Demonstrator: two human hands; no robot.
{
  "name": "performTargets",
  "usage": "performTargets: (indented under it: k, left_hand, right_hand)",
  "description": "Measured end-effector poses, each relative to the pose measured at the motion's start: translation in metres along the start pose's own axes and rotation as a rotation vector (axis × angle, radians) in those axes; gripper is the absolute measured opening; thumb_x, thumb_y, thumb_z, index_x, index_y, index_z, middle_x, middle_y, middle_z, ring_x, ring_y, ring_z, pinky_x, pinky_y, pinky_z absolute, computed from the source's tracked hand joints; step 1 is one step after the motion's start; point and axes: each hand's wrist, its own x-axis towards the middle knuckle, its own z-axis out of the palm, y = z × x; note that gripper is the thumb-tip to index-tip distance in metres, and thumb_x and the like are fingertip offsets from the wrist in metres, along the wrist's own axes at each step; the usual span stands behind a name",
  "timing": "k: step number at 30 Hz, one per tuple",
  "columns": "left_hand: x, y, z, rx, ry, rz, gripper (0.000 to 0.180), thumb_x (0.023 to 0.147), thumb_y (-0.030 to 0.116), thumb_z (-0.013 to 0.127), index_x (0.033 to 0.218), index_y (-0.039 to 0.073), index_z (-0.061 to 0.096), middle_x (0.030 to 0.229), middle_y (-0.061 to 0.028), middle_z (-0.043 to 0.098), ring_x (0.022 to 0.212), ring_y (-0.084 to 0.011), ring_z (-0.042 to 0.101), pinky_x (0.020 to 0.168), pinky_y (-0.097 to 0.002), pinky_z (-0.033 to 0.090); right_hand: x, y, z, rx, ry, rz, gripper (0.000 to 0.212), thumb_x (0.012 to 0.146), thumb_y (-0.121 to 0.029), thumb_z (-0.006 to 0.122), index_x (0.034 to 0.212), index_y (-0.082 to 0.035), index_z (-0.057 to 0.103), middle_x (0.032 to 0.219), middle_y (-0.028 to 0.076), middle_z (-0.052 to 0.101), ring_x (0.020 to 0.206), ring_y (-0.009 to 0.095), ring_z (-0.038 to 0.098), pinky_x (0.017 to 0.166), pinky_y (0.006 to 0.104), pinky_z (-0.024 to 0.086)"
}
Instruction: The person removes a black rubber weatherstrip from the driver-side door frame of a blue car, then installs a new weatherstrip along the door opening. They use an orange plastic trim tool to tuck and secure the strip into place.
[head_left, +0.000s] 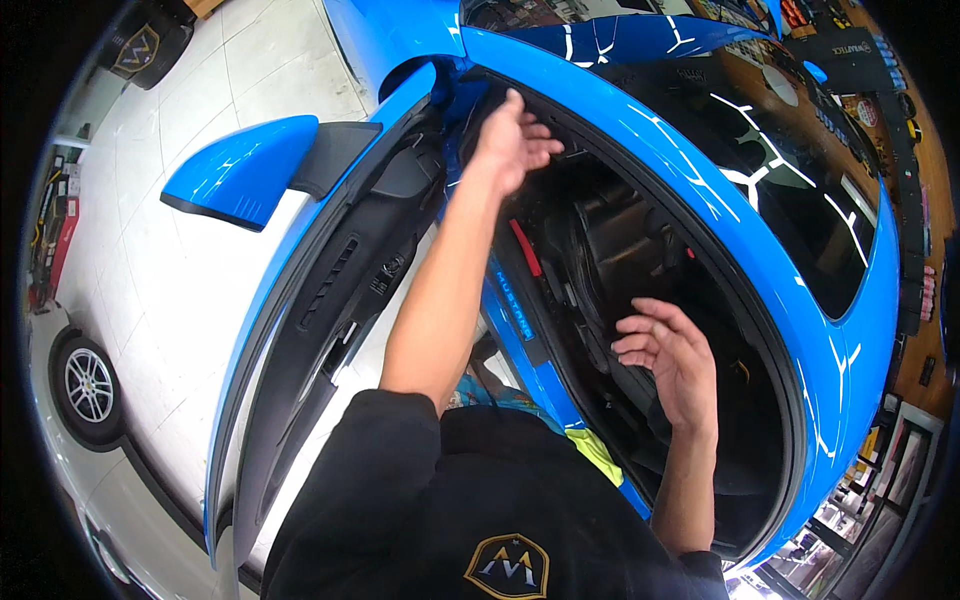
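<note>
1. At the open driver-side doorway of a bright blue car (700, 190), the person leans in from above; the door (300, 330) stands swung wide to the left, its dark inner panel and blue wing mirror (235, 170) in view.
2. Left hand (510, 140): raised to the top front corner of the door opening, fingers loosely spread and slightly curled, resting against or just beside the dark seal of the frame. It grips nothing that can be made out.
3. Right hand (670, 355): open, palm down, fingers half bent, hovering inside the cabin above the dark seat (610, 250). Empty; contact with the seat cannot be confirmed.
4. Progress, as a judgement: door already open, cabin exposed; work on the frame edge appears at an early or inspecting stage, since no tool, film or cloth is in either hand.
5. A yellow-green cloth (597, 452) lies tucked at the person's waist, unused.
6. Containers: none in clear view; the cabin interior is dark and its contents beyond the seat and blue sill plate (515, 300) are not legible.
</note>
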Motion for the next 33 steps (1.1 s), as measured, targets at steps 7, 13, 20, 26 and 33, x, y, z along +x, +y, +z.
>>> performTargets:
  k: [7, 13, 20, 26, 33]
  left_hand:
    - [-0.081, -0.019, 0.058, 0.292, -0.113, 0.063, 0.053, 0.100, 0.057, 0.049, 0.094, 0.005, 0.055, 0.074, -0.0058, 0.063, 0.063, -0.0211, 0.071, 0.046, -0.0251, 0.047]
    - [-0.082, -0.015, 0.062, 0.237, -0.174, 0.008, 0.048, 0.098, 0.054, 0.057, 0.096, 0.006, 0.060, 0.082, -0.0059, 0.068, 0.072, -0.0167, 0.070, 0.057, -0.0231, 0.050]
    - [-0.069, -0.053, 0.073, -0.178, -0.122, 0.144, 0.028, 0.101, 0.038, 0.060, 0.086, 0.016, 0.053, 0.067, 0.0065, 0.044, 0.055, -0.0047, 0.043, 0.049, -0.0203, 0.036]
    - [-0.059, -0.056, 0.066, -0.045, -0.152, 0.280, 0.032, 0.100, 0.041, 0.060, 0.083, 0.015, 0.053, 0.061, 0.0051, 0.045, 0.050, -0.0064, 0.042, 0.046, -0.0217, 0.033]
    - [-0.090, -0.061, 0.071, 0.255, -0.380, -0.006, 0.058, 0.097, 0.062, 0.049, 0.109, 0.006, 0.058, 0.109, -0.0102, 0.065, 0.103, -0.0223, 0.065, 0.076, -0.0328, 0.050]
  right_hand:
    - [-0.006, -0.021, 0.010, -0.042, -0.046, -0.109, 0.037, 0.098, -0.016, 0.055, 0.128, 0.006, 0.055, 0.109, 0.016, 0.069, 0.092, 0.022, 0.069, 0.083, 0.0337, 0.055]
    - [-0.013, -0.027, 0.002, -0.025, -0.032, -0.170, 0.037, 0.099, -0.017, 0.054, 0.128, 0.006, 0.055, 0.108, 0.016, 0.068, 0.092, 0.021, 0.069, 0.082, 0.0323, 0.054]
    - [0.001, -0.024, -0.016, 0.193, 0.159, -0.258, 0.044, 0.101, -0.027, 0.054, 0.127, 0.009, 0.055, 0.106, 0.017, 0.069, 0.086, 0.021, 0.069, 0.075, 0.0324, 0.055]
    - [-0.025, -0.023, -0.036, 0.305, 0.363, -0.279, 0.055, 0.099, -0.042, 0.059, 0.124, 0.008, 0.057, 0.104, 0.016, 0.069, 0.083, 0.020, 0.068, 0.068, 0.0309, 0.054]
    - [-0.051, 0.018, -0.077, 0.196, 0.791, -0.576, 0.047, 0.099, -0.037, 0.063, 0.110, 0.008, 0.056, 0.105, 0.021, 0.069, 0.078, 0.021, 0.070, 0.058, 0.0283, 0.056]
